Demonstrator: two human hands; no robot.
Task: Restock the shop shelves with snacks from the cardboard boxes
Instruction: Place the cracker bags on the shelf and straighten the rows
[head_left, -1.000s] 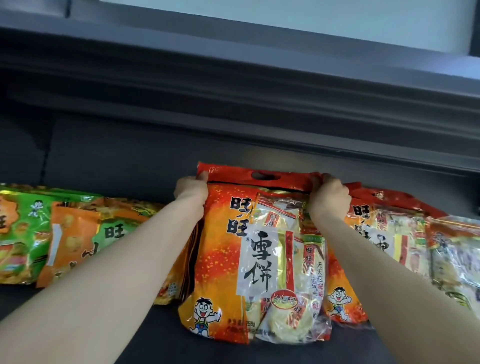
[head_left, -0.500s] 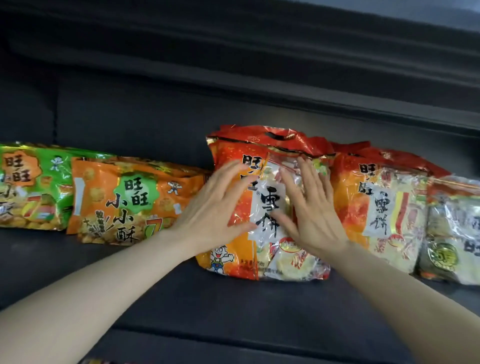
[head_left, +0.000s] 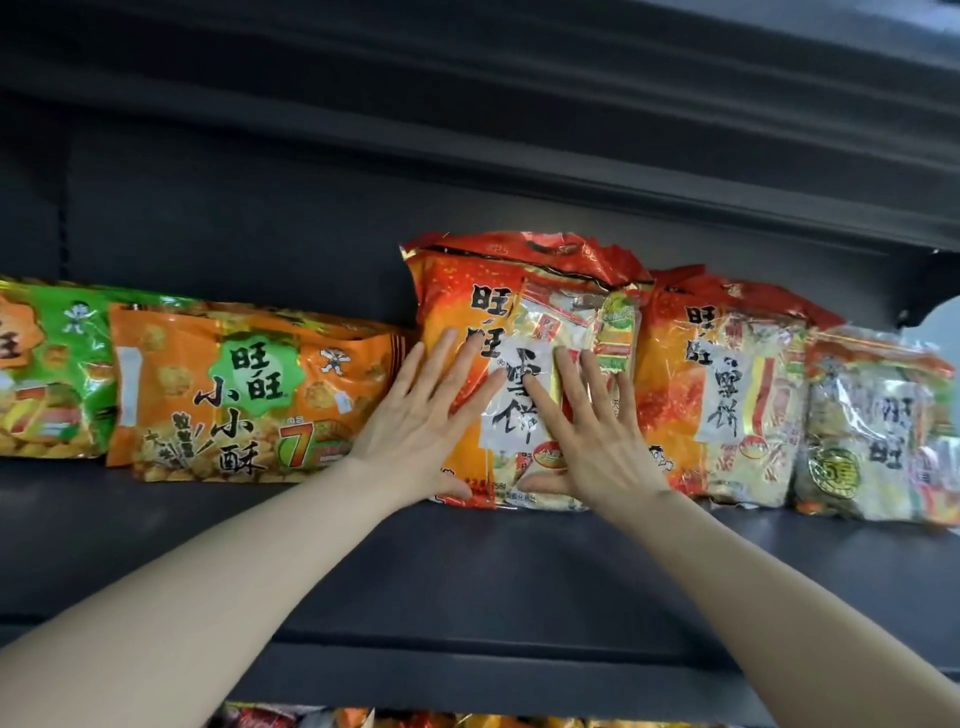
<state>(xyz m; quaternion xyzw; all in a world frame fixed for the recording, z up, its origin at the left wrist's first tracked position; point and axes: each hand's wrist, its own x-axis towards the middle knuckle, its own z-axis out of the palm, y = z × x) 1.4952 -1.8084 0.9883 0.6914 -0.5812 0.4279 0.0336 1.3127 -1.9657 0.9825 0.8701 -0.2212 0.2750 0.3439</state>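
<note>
Dark grey metal makes up the shelf (head_left: 467, 571), whose deck runs the full width of the view, with a back panel (head_left: 234, 234) of the same grey behind it and the underside of an upper shelf (head_left: 519, 104) overhead. Five snack bags stand in a row at the back of the deck, leaning on the panel.

The tallest is the orange-red rice cracker bag (head_left: 452, 291), upright near the middle, with a crumpled red top edge and a clear window showing small wrapped packets. Just to its right, and touching it, stands a second orange-red bag (head_left: 727, 395) of the same design. A pale, mostly clear bag (head_left: 878, 426) sits against that one at the right end. Left of the middle bag stands a lower, wider orange bag (head_left: 244, 395), its right edge meeting the rice cracker bag. A green bag (head_left: 47, 374) is partly tucked behind the orange one and is cut off by the left edge of the view.

Two bare forearms reach up from the bottom corners. The left hand (head_left: 415, 431) lies flat on the front of the rice cracker bag, fingers straight and spread, gripping nothing. The right hand (head_left: 597, 441) lies beside it on the same bag, also flat with fingers extended, the two thumbs pointing toward each other low on the bag.

Under the shelf's front lip, a strip of orange and yellow packets (head_left: 415, 719) shows on the level below.
</note>
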